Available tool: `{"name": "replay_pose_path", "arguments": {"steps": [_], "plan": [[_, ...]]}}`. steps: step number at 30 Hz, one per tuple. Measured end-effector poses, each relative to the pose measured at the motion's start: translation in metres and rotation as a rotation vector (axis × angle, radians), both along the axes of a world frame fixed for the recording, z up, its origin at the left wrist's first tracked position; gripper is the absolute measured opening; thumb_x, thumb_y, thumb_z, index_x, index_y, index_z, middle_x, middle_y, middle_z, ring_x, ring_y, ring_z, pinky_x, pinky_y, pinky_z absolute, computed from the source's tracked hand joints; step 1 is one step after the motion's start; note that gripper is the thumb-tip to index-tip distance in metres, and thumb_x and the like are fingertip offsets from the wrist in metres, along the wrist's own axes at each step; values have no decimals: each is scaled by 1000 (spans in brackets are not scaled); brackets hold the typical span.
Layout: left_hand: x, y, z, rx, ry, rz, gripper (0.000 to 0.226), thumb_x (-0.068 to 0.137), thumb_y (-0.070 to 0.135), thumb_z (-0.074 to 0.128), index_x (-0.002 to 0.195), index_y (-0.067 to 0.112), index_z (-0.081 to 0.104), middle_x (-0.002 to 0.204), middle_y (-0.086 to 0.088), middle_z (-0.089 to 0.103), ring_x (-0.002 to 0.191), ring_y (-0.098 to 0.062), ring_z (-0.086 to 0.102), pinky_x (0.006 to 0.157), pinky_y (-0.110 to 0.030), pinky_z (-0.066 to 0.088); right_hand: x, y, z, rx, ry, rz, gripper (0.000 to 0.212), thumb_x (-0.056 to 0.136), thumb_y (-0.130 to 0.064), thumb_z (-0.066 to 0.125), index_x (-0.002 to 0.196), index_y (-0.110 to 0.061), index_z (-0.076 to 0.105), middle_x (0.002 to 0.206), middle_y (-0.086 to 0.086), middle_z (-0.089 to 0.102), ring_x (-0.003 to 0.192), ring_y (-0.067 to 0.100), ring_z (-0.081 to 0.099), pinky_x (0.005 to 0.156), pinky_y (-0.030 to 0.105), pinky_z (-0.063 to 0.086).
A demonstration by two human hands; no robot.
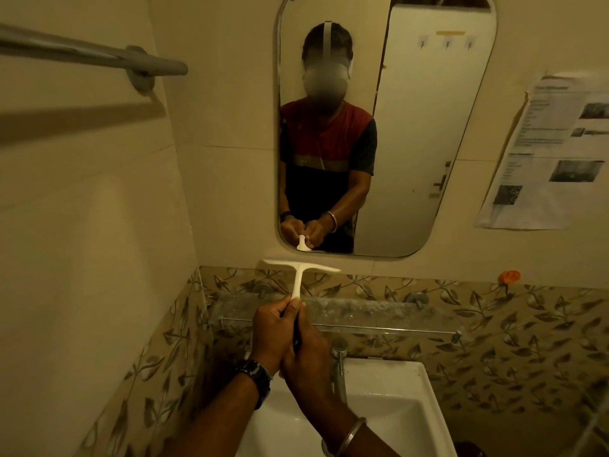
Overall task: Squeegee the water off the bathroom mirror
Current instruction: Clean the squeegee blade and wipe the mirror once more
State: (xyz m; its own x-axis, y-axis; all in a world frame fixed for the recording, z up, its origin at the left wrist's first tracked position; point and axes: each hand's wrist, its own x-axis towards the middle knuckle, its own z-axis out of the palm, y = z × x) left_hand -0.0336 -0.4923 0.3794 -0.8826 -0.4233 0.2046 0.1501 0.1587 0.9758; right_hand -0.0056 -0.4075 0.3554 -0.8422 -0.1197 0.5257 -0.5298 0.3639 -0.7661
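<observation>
Head view: your left hand (268, 331) and right hand (308, 354) both curl round squeegee (299, 275) handle, left slightly higher. Blade sits above grip, long axis crosswise, just under mirror (421, 143) bottom edge. Glass lies up-forward of grip.

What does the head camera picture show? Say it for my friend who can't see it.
The left hand and right hand both grip the handle of a white squeegee, its blade raised just below the bottom edge of the wall mirror. Under the hands are a glass shelf, a tap and a white sink.
</observation>
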Motion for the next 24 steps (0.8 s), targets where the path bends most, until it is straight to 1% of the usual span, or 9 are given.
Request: {"name": "replay_pose_path", "arguments": {"steps": [3,5,6,10,14,18,20,22,24], "plan": [[13,5,2,19,23,22,31,100,28,66,83,50,78,73,-15,71,67,-31,69,65,-58,57,9,8,2,24,22,42,73,97,-19,66,160,-18,29,98,-12,62,88,-5,58,70,9,45],[20,7,7,18,66,30,23,99,31,65,90,46,79,70,-11,71,71,-41,70,60,-55,57,12,13,9,30,68,72,72,98,-18,67,160,-16,30,104,-11,64,89,-5,59,72,8,46],[22,8,13,21,93,34,21,100,30,65,93,44,80,69,-9,71,70,-40,69,59,-53,57,11,14,14,29,96,83,71,98,-17,67,160,-14,32,106,-7,66,89,-3,61,73,10,48],[21,11,54,-18,252,70,31,101,25,65,93,52,77,70,-1,70,63,-15,66,55,-39,53,-2,21,51,80,222,102,68,97,-16,69,156,-3,37,107,5,70,88,10,64,73,20,54],[8,19,106,20,382,69,18,102,25,64,103,35,79,78,-4,73,72,-28,71,61,-43,58,-25,26,101,105,360,78,67,98,-17,65,156,-1,36,100,5,66,82,3,53,70,7,41],[-13,28,154,21,498,77,17,101,27,64,95,26,80,72,2,71,65,-10,66,57,-28,54,-49,36,150,86,447,79,73,98,-19,66,159,-6,30,105,6,65,83,9,57,66,22,49],[-24,30,177,61,533,75,17,100,30,64,102,22,80,78,2,74,73,-9,69,64,-29,58,-61,37,174,89,494,73,71,100,-25,61,160,-8,28,107,4,65,85,4,55,68,19,49],[-33,31,197,116,580,77,18,99,30,65,107,25,80,85,2,76,81,-11,72,71,-30,60,-72,38,198,119,518,57,71,100,-31,56,162,-13,26,107,1,63,84,1,54,68,19,50],[-40,31,211,161,615,81,17,99,33,65,103,37,81,91,2,78,88,-14,75,77,-32,61,-81,39,216,167,536,43,69,101,-33,55,162,-17,26,105,-1,63,82,3,55,65,27,53]]}}
